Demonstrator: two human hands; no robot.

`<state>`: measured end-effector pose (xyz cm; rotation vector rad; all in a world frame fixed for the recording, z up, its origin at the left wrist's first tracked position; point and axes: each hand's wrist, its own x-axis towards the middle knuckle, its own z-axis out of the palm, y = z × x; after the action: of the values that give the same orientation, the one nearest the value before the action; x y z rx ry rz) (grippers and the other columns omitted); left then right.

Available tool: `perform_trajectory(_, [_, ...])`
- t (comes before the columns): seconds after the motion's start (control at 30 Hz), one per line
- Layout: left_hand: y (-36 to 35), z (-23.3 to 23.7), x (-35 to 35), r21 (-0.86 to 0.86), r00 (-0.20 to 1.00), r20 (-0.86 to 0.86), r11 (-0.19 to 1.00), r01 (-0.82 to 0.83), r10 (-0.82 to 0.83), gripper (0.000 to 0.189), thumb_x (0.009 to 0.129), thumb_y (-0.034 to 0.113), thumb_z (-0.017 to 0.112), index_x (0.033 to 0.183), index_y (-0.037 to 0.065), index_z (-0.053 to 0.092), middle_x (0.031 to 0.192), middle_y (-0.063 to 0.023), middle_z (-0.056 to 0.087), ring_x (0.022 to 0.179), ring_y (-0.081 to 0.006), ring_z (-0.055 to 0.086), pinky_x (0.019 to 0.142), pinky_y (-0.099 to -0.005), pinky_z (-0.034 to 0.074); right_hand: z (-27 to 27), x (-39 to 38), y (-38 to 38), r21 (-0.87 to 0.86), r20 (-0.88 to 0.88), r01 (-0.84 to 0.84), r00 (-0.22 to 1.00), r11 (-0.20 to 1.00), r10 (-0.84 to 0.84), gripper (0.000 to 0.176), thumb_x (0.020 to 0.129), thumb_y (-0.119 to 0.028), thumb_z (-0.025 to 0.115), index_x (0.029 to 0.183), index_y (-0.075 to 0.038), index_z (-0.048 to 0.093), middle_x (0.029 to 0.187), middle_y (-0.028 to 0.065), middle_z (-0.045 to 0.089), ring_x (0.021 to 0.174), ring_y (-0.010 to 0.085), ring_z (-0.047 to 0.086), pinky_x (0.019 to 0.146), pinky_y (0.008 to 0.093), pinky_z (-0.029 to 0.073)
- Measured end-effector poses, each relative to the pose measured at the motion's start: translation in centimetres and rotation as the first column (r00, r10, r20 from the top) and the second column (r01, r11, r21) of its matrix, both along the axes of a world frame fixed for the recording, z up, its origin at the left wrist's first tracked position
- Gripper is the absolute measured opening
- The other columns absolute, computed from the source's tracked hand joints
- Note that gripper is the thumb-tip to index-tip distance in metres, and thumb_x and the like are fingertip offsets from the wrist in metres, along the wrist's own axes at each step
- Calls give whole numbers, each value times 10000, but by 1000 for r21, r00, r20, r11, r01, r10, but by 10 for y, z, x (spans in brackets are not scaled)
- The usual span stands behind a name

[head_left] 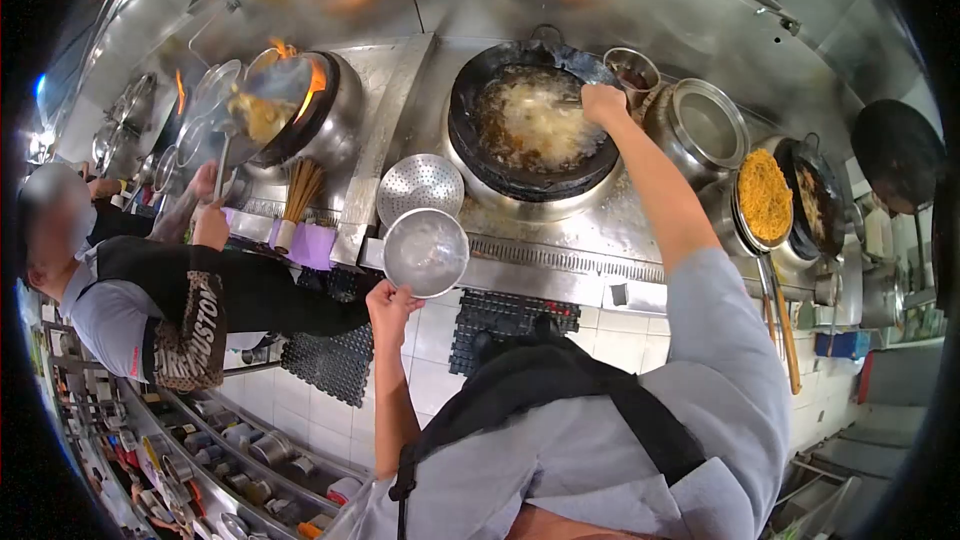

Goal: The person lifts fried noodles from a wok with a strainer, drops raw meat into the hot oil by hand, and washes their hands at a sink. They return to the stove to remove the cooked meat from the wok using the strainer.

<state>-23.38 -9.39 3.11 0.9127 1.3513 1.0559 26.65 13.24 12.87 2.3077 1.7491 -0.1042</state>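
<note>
My left hand (pixel 393 306) is closed on the rim of a shiny round metal bowl (pixel 426 252), held in front of the stove's edge. Behind the bowl lies a perforated metal strainer (pixel 420 180). My right hand (pixel 604 105) reaches over the right side of a large black wok (pixel 475 155). Its fingers are closed, and what they hold is mostly hidden; a thin dark piece shows beside them. Pale food bubbles in foaming oil (pixel 535 115) inside the wok. A small metal pot (pixel 632 70) stands just behind my right hand.
On the left a co-worker (pixel 150 290) handles a wok (pixel 300 110) with flames rising around it. A bamboo brush (pixel 300 192) stands between us. Rightward are a metal pot (pixel 708 125), a strainer of orange shreds (pixel 764 195) with handles jutting outward, and another wok (pixel 815 195).
</note>
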Motion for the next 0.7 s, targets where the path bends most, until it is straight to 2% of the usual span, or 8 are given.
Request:
perform_trajectory(0.03, [-1,1,2,-13,1000,6,1000,6,-6,152,871,-2,586,735,-33,527,705,-96,599,601,-186,657,583,-317,608,5,-6,2,77,-35,14,999,997,-11,262,858,-146,613,1092,-38,662,1114,166,681,1051,316,657,849,446,536])
perform_trajectory(0.13, [-10,1,1,0,999,43,1000,11,-11,147,873,1,586,744,-36,528,711,-95,600,598,-184,655,603,-325,617,33,-14,1,159,-125,72,991,985,-52,289,855,-146,616,1119,-32,645,1128,154,680,1068,321,649,850,447,537])
perform_trajectory(0.17, [-13,9,4,-22,999,35,1000,4,-4,149,875,5,587,746,-37,527,712,-95,599,599,-184,655,597,-319,615,39,-12,3,90,-111,85,991,992,-75,302,831,-153,636,1108,-37,663,1149,148,676,1085,325,644,861,447,535])
perform_trajectory(0.3, [-20,8,-5,-18,999,43,1000,2,-1,144,874,5,585,748,-33,529,713,-102,607,599,-179,655,594,-314,612,78,-21,-41,124,-52,-3,999,992,10,282,780,-145,603,1029,-41,682,1087,191,685,1049,356,652,872,475,524])
perform_trajectory(0.4, [-22,4,-8,-20,996,84,1000,-3,4,138,872,4,582,750,-31,528,720,-108,616,601,-182,658,592,-313,611,67,-43,-77,119,-18,-76,997,990,78,268,765,-141,608,995,-36,695,1060,207,688,1024,352,664,851,467,536])
perform_trajectory(0.53, [-18,-1,-9,-28,992,112,997,68,-65,124,866,5,579,756,-34,536,730,-111,623,607,-188,664,594,-314,610,-1,-49,-69,59,-43,-92,995,994,95,245,768,-134,605,959,-19,705,1009,217,693,968,373,673,821,467,542])
perform_trajectory(0.6, [-12,-2,-5,-20,988,131,996,86,-83,117,863,6,581,763,-39,541,733,-113,625,609,-190,665,598,-316,611,21,-69,-86,169,-59,-50,996,984,61,212,797,-140,602,933,-33,725,1028,178,707,992,343,682,834,437,544])
perform_trajectory(0.7, [-11,-5,-6,-12,982,157,994,107,-104,106,860,10,591,784,-52,552,738,-114,622,607,-191,664,610,-322,612,56,-85,-104,195,-99,-2,995,981,22,209,803,-165,599,921,-42,720,1008,191,705,977,365,678,830,450,541])
